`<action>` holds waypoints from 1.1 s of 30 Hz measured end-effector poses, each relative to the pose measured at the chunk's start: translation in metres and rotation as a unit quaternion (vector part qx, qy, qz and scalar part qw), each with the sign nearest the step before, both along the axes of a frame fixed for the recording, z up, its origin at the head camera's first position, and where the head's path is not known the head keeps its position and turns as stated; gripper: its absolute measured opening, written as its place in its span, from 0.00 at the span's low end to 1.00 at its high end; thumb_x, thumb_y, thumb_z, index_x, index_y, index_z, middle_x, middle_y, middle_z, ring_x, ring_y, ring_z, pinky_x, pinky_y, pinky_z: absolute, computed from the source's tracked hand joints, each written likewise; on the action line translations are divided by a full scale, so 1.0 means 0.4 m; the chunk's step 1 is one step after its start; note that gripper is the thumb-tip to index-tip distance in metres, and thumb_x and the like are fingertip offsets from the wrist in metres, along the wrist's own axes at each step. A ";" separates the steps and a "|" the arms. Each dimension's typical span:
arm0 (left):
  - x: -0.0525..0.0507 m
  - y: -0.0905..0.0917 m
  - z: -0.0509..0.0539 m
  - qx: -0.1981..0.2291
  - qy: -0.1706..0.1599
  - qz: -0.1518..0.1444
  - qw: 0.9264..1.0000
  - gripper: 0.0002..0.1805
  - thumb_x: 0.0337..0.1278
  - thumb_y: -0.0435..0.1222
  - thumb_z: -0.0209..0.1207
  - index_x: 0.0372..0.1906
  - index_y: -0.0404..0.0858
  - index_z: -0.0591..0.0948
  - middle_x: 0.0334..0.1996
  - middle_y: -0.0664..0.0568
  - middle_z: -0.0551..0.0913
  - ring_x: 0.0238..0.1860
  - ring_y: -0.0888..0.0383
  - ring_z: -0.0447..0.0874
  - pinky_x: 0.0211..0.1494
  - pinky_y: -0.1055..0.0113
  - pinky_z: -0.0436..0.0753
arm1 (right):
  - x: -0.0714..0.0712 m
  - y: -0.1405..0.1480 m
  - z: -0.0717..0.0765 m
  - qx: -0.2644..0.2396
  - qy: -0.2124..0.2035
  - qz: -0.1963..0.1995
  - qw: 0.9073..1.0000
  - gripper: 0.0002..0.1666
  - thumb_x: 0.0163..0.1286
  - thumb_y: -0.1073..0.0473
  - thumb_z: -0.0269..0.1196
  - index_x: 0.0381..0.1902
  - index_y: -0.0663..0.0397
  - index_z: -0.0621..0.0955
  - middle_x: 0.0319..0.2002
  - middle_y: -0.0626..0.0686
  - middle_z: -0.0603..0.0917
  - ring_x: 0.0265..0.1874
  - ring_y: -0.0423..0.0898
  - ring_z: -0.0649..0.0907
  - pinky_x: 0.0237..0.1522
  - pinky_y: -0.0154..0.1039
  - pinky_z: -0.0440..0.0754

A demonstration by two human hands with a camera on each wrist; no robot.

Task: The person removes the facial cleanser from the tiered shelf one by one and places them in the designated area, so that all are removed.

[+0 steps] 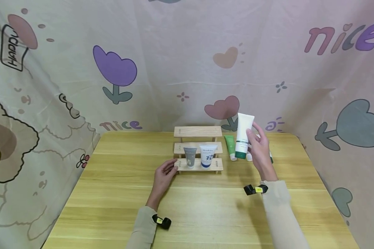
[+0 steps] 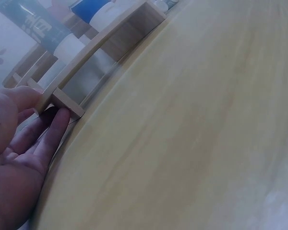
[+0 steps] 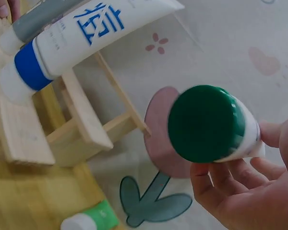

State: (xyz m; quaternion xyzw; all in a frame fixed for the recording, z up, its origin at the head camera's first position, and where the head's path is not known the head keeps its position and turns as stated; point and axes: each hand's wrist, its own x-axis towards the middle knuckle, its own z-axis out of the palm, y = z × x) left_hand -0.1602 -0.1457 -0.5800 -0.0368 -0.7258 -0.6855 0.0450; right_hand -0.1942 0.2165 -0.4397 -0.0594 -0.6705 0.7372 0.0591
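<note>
My right hand (image 1: pixel 259 147) grips a white squeeze tube (image 1: pixel 245 124) with a dark green cap (image 3: pixel 206 123), cap downward, raised right of a three-step wooden display rack (image 1: pixel 197 131). With thumb above and fingers by the leg, my left hand (image 2: pixel 24 139) pinches the left end of the rack's lowest step. On that step stand a grey tube (image 1: pixel 190 156) and a white tube with a blue band (image 1: pixel 207 155), both upright on their caps. The upper two steps carry nothing. The label on the held tube is too small to read.
A green tube (image 1: pixel 230 145) with a white cap lies on the wooden table (image 1: pixel 118 186) right of the rack. More tubes lie behind my right hand, mostly hidden. A printed cloth (image 1: pixel 162 69) hangs behind the table and along both sides.
</note>
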 end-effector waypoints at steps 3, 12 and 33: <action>0.000 0.000 0.000 0.001 -0.003 0.000 1.000 0.16 0.69 0.30 0.64 0.59 0.33 0.83 0.59 0.41 0.83 0.59 0.45 0.82 0.57 0.72 0.82 | 0.010 0.011 -0.016 -0.014 -0.001 -0.008 1.000 0.35 0.81 0.47 0.55 0.81 0.37 0.60 0.57 0.53 0.79 0.52 0.46 0.83 0.45 0.39 0.86; 0.005 -0.003 0.001 0.002 -0.001 -0.003 1.000 0.16 0.68 0.30 0.64 0.59 0.34 0.83 0.59 0.42 0.83 0.59 0.46 0.82 0.59 0.70 0.82 | 0.037 0.027 -0.064 0.010 -0.032 -0.036 0.999 0.32 0.83 0.45 0.49 0.81 0.35 0.61 0.62 0.53 0.70 0.48 0.45 0.78 0.39 0.34 0.82; 0.030 0.007 0.073 0.002 -0.008 -0.016 1.000 0.18 0.70 0.27 0.62 0.61 0.26 0.80 0.60 0.37 0.81 0.61 0.41 0.80 0.61 0.69 0.81 | 0.130 0.059 -0.122 -0.030 -0.044 0.020 0.998 0.40 0.82 0.61 0.55 0.83 0.36 0.54 0.82 0.60 0.50 0.77 0.55 0.61 0.55 0.29 0.80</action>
